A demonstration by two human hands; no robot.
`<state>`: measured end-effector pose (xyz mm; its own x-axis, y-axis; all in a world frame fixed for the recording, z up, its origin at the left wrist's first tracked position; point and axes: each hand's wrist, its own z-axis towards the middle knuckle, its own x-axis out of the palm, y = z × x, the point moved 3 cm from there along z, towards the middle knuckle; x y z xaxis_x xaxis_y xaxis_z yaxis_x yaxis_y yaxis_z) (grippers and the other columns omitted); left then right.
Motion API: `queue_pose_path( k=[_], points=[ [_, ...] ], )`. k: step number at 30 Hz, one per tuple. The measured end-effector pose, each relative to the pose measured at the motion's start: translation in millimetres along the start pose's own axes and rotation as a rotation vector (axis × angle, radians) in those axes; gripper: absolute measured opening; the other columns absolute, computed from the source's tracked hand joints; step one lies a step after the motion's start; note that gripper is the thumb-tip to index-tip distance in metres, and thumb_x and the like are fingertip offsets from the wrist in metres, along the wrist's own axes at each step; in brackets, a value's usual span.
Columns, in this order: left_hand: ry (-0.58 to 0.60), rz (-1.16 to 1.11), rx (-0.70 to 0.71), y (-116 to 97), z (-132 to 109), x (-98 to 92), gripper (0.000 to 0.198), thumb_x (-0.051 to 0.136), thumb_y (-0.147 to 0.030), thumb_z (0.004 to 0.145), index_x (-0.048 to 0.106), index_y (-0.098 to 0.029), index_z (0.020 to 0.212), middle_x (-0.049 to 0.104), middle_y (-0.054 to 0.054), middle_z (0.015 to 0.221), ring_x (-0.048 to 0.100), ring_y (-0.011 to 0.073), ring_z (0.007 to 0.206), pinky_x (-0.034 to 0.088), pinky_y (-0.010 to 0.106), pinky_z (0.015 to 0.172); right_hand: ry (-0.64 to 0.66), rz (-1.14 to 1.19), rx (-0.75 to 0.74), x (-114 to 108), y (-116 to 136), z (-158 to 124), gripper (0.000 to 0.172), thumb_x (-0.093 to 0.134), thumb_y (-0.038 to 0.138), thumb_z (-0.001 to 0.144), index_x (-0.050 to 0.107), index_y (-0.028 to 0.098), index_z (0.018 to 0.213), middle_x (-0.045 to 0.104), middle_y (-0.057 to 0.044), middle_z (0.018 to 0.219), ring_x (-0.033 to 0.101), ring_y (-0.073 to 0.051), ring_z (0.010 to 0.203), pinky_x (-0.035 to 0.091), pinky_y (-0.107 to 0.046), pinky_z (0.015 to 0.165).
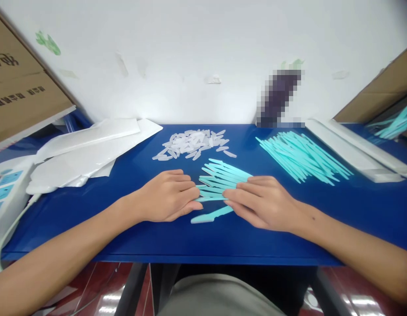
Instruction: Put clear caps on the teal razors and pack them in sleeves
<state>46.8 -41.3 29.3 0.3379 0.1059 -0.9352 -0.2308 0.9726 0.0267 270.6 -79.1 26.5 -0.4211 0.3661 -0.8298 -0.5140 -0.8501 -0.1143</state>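
Observation:
A fan of turquoise eyebrow razors is spread in front of me, heads toward the left. My right hand is closed over their handles. With curled fingers, my left hand pinches the head end of the nearest razor in the fan; its fingertips are partly hidden. Below the fan, a single razor lies with its handle end under my right fingers. Just beyond both hands is a loose pile of small translucent white blade covers.
More turquoise razors lie heaped at the right, beside long white packages. White plastic bags and a power strip are on the left. Cardboard boxes flank the blue table, and a white wall stands behind.

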Motion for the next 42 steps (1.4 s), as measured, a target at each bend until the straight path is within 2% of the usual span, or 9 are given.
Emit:
queue_pose_path(
  k=[6,10,14,19,25,29,34,38,42],
  points=[
    [0.036,0.063,-0.01,9,-1,-0.2,0.052,0.026,-0.045,0.111,0.061,-0.018,0.083,0.063,0.005,0.074,0.052,0.0178,0.064,0.04,0.033,0.066,0.209,0.042,0.045,8,5,-1,0.023,0.049,0.022,0.104,0.07,0.017,0.097,0.066,-0.001,0.074,0.056,-0.014,0.061,0.037,-0.031,0.059],
    [0.038,0.154,-0.23,36,-11,-7.0,0.046,0.03,-0.042,0.109,0.067,-0.016,0.103,0.067,0.009,0.09,0.06,0.0206,0.077,0.045,0.033,0.074,0.237,-0.026,0.026,7,9,-4,0.027,0.051,0.025,0.101,0.067,0.017,0.082,0.061,-0.001,0.067,0.054,-0.016,0.06,0.034,-0.034,0.06],
    [0.261,0.338,-0.533,80,-39,-23.3,0.048,0.033,-0.047,0.106,0.068,-0.017,0.119,0.069,0.013,0.104,0.065,0.0296,0.096,0.048,0.039,0.084,0.289,0.009,0.058,6,11,-3,0.028,0.053,0.029,0.099,0.063,0.018,0.075,0.056,0.001,0.065,0.048,-0.014,0.055,0.028,-0.033,0.056],
    [0.464,0.193,-0.742,109,-67,-33.0,0.056,0.04,-0.064,0.1,0.065,-0.021,0.127,0.07,0.012,0.115,0.066,0.0316,0.103,0.048,0.039,0.086,0.372,0.136,0.102,4,10,-1,0.03,0.056,0.041,0.097,0.064,0.018,0.079,0.056,0.001,0.065,0.045,-0.014,0.054,0.023,-0.032,0.054],
    [0.443,0.112,-0.743,100,-59,-24.9,0.04,0.037,-0.049,0.102,0.064,-0.022,0.111,0.068,0.01,0.108,0.065,0.0265,0.092,0.045,0.034,0.076,0.342,0.098,0.175,5,-8,-3,0.028,0.051,0.031,0.103,0.071,0.018,0.088,0.064,-0.002,0.068,0.054,-0.018,0.067,0.031,-0.034,0.07],
    [0.425,0.099,-0.72,91,-52,-22.9,0.03,0.04,-0.042,0.1,0.062,-0.021,0.103,0.067,0.008,0.103,0.064,0.0245,0.085,0.044,0.034,0.072,0.445,0.13,0.277,6,-21,-5,0.024,0.059,0.037,0.101,0.074,0.019,0.098,0.061,0.001,0.057,0.049,-0.016,0.058,0.035,-0.038,0.079],
    [0.394,0.072,-0.644,75,-41,-23.4,0.027,0.042,-0.037,0.1,0.063,-0.021,0.1,0.067,0.008,0.102,0.065,0.0242,0.088,0.045,0.033,0.074,0.52,0.192,0.369,8,-29,-11,0.029,0.061,0.04,0.098,0.074,0.02,0.114,0.058,0.0,0.049,0.063,-0.024,0.07,0.038,-0.03,0.063],
    [0.369,0.021,-0.569,59,-30,-19.9,0.022,0.046,-0.033,0.1,0.063,-0.019,0.096,0.068,0.006,0.094,0.064,0.02,0.078,0.044,0.031,0.068,0.517,0.296,0.373,8,-30,-14,0.023,0.058,0.036,0.1,0.073,0.021,0.111,0.071,-0.001,0.07,0.063,-0.017,0.063,0.038,-0.028,0.058],
    [0.276,0.006,-0.43,46,-23,-10.7,0.033,0.043,-0.029,0.105,0.059,-0.019,0.132,0.07,0.005,0.095,0.066,0.0179,0.079,0.048,0.029,0.071,0.484,0.377,0.392,6,-33,-9,0.017,0.06,0.033,0.099,0.072,0.021,0.099,0.07,-0.002,0.083,0.061,-0.014,0.066,0.04,-0.027,0.059]
  ],
)
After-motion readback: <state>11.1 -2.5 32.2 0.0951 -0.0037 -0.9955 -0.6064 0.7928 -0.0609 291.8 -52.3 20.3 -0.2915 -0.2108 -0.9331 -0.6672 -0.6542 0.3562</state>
